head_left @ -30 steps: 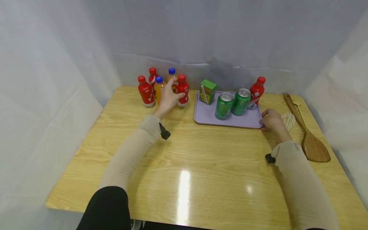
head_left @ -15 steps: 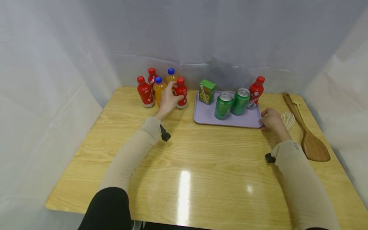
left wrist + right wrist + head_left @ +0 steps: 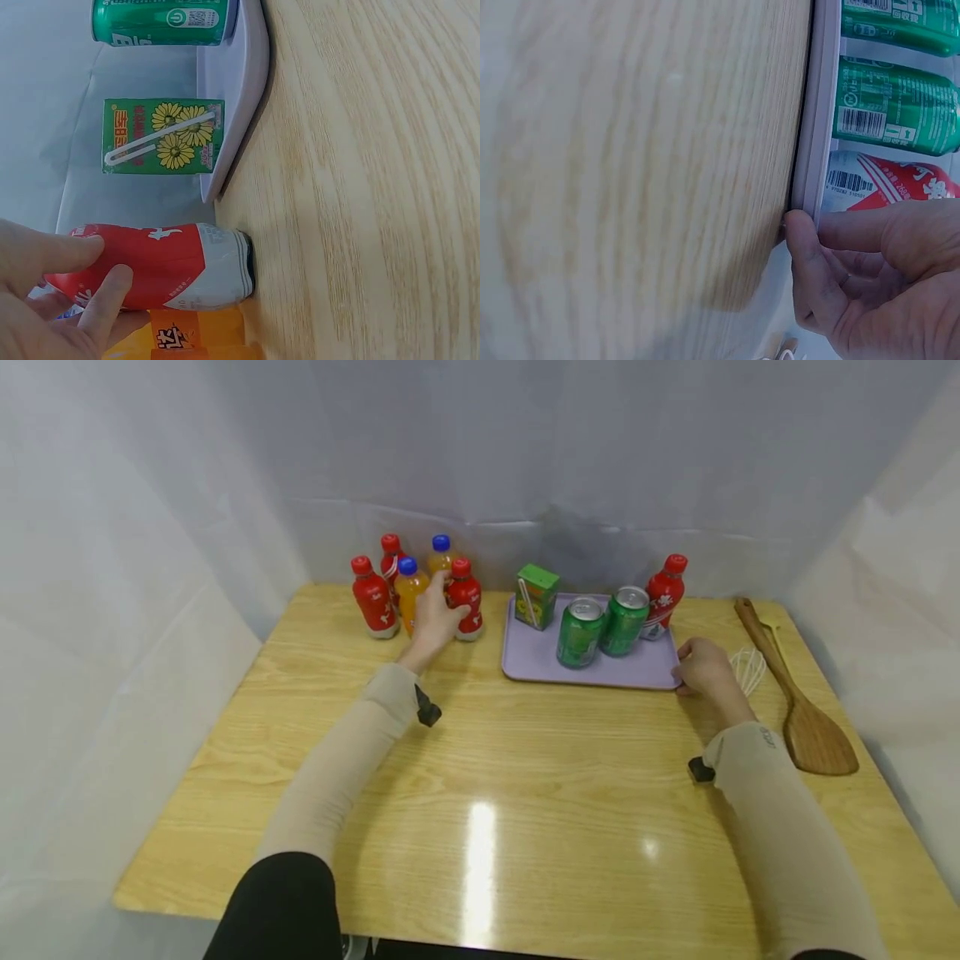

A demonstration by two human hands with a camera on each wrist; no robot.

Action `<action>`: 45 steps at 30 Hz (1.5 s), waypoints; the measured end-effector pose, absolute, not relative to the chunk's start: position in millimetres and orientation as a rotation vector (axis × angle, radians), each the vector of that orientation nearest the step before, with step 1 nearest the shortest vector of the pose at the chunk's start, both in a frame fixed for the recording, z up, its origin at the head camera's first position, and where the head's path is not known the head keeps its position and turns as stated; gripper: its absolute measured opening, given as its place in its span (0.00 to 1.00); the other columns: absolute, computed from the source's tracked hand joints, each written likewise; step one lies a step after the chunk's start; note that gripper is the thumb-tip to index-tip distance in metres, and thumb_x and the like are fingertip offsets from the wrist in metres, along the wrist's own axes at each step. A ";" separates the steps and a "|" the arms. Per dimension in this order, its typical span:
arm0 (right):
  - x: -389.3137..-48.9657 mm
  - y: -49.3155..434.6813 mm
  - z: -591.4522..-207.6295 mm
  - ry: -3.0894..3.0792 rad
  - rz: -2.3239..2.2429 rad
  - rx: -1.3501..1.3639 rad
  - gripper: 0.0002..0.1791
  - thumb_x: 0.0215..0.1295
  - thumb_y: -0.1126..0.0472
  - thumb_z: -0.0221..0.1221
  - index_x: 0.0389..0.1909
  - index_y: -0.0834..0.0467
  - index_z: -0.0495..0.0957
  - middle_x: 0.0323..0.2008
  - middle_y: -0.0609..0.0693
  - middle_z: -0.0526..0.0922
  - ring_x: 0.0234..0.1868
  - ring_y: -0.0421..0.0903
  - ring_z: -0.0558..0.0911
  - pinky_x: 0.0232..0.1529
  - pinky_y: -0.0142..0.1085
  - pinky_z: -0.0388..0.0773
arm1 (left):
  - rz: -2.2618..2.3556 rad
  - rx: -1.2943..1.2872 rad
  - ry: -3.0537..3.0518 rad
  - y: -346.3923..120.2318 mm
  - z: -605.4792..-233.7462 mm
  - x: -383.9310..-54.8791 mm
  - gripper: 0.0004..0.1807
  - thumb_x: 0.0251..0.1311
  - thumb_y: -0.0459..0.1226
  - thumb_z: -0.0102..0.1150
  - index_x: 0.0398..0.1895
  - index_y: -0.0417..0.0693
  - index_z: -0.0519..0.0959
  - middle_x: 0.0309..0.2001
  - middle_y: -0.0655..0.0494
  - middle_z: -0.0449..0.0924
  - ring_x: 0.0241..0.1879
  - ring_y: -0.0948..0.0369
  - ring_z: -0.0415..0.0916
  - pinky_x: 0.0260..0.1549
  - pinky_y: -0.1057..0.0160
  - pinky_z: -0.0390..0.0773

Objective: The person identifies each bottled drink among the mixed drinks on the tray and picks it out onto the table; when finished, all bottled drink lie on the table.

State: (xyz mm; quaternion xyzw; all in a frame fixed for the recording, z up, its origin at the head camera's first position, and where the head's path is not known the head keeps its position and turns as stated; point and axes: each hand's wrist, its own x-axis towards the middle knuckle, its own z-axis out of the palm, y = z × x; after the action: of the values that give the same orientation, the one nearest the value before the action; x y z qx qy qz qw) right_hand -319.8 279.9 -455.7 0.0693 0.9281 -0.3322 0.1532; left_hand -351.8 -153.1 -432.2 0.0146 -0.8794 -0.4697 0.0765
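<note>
In the head view my left hand holds a red-labelled bottle with a red cap, thumb and fingers at its upper part. The bottle stands upright on the table, left of a lilac tray. Just beside that hand are an orange drink bottle and another blue-capped one behind. My right hand pinches the tray's near right corner between thumb and fingers. On the tray stand a green juice box, two green cans and a red-capped bottle.
Two more red-capped bottles stand at the back left of the wooden table. To the right lie a wooden spatula, a whisk and a thin yellow utensil. A pale curtain hangs behind.
The held red bottle has shifted slightly left and nearer, along with my left hand. My right hand stays on the tray corner. The whole head view has drifted a little.
</note>
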 end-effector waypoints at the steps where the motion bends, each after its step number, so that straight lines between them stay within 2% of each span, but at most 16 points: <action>1: -320.0 279.5 -455.9 2.665 -0.958 0.197 0.18 0.72 0.71 0.55 0.58 0.75 0.68 0.49 0.73 0.74 0.22 0.39 0.82 0.27 0.31 0.85 | -1.394 0.045 -2.636 -152.9 -431.5 -351.6 0.34 0.70 0.31 0.65 0.77 0.45 0.65 0.74 0.41 0.73 0.73 0.44 0.73 0.70 0.46 0.77; 6: -322.2 280.6 -457.6 2.684 -0.977 0.184 0.17 0.72 0.71 0.56 0.57 0.76 0.70 0.44 0.70 0.77 0.23 0.39 0.81 0.28 0.31 0.84 | -1.317 0.054 -2.664 -152.1 -427.5 -347.9 0.35 0.70 0.32 0.64 0.78 0.44 0.64 0.75 0.41 0.73 0.73 0.44 0.73 0.71 0.46 0.76; 10: -321.8 283.0 -458.9 2.689 -0.976 0.158 0.17 0.71 0.72 0.58 0.56 0.77 0.71 0.37 0.65 0.80 0.21 0.38 0.81 0.26 0.31 0.84 | -1.296 0.093 -2.704 -150.1 -425.4 -343.7 0.38 0.72 0.35 0.62 0.82 0.47 0.59 0.76 0.42 0.71 0.73 0.44 0.73 0.71 0.45 0.76; 14: -320.8 284.7 -459.1 2.690 -0.977 0.144 0.17 0.70 0.71 0.59 0.55 0.77 0.71 0.32 0.63 0.81 0.20 0.38 0.82 0.25 0.31 0.84 | -1.287 0.078 -2.632 -145.0 -419.1 -340.9 0.41 0.73 0.38 0.61 0.84 0.49 0.54 0.80 0.45 0.65 0.75 0.46 0.70 0.73 0.47 0.74; 19: -322.1 285.9 -460.0 2.692 -0.978 0.142 0.17 0.71 0.71 0.58 0.55 0.78 0.70 0.36 0.66 0.80 0.20 0.38 0.82 0.25 0.31 0.84 | -1.185 -0.070 -2.537 -134.3 -399.1 -339.0 0.39 0.74 0.38 0.59 0.84 0.51 0.55 0.84 0.51 0.55 0.83 0.53 0.57 0.81 0.52 0.63; 24: -322.9 286.3 -460.9 2.692 -0.985 0.144 0.17 0.70 0.72 0.58 0.55 0.78 0.70 0.37 0.67 0.80 0.19 0.37 0.82 0.25 0.31 0.84 | -1.127 -0.217 -2.511 -117.5 -382.0 -338.9 0.38 0.74 0.39 0.59 0.84 0.51 0.56 0.85 0.50 0.53 0.84 0.53 0.55 0.82 0.52 0.61; 30: -321.5 283.8 -461.6 2.695 -0.984 0.157 0.18 0.70 0.72 0.58 0.56 0.77 0.71 0.40 0.68 0.79 0.20 0.37 0.82 0.25 0.31 0.85 | -1.131 -0.322 -2.554 -83.5 -366.5 -342.3 0.39 0.76 0.44 0.59 0.84 0.53 0.56 0.86 0.51 0.52 0.85 0.56 0.50 0.84 0.53 0.56; 33: -320.0 283.5 -461.2 2.692 -0.985 0.161 0.18 0.70 0.72 0.58 0.57 0.77 0.70 0.42 0.70 0.79 0.20 0.37 0.82 0.26 0.31 0.85 | -1.105 -0.373 -2.614 -59.2 -360.5 -346.6 0.40 0.76 0.48 0.59 0.85 0.53 0.55 0.86 0.52 0.52 0.85 0.56 0.52 0.83 0.52 0.58; 36: -318.7 282.0 -461.4 2.688 -0.985 0.170 0.19 0.70 0.71 0.57 0.58 0.77 0.71 0.43 0.70 0.78 0.20 0.37 0.82 0.26 0.31 0.85 | -1.080 -0.422 -2.694 -33.4 -357.4 -347.6 0.42 0.75 0.52 0.58 0.86 0.55 0.53 0.86 0.53 0.50 0.85 0.56 0.51 0.83 0.51 0.60; 41: -318.9 278.3 -462.0 2.696 -0.978 0.173 0.19 0.70 0.71 0.57 0.58 0.77 0.71 0.45 0.71 0.78 0.21 0.38 0.82 0.26 0.31 0.85 | -1.053 -0.466 -2.837 6.0 -358.5 -344.6 0.45 0.76 0.57 0.54 0.87 0.60 0.46 0.88 0.59 0.44 0.86 0.60 0.45 0.84 0.54 0.57; 45: -318.7 274.8 -463.1 2.725 -0.981 0.129 0.19 0.69 0.72 0.57 0.57 0.78 0.72 0.43 0.71 0.80 0.20 0.38 0.83 0.24 0.31 0.85 | -1.033 -0.493 -2.916 32.6 -362.5 -344.8 0.46 0.77 0.59 0.50 0.88 0.60 0.40 0.88 0.61 0.40 0.87 0.61 0.42 0.84 0.56 0.54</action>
State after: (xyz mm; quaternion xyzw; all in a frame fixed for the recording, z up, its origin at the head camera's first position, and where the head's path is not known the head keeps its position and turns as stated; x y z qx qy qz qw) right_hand -318.7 274.8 -463.1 0.0442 0.9331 -0.3359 0.1210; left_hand -344.8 32.6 -362.5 -0.1575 -0.9309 -0.3297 0.0047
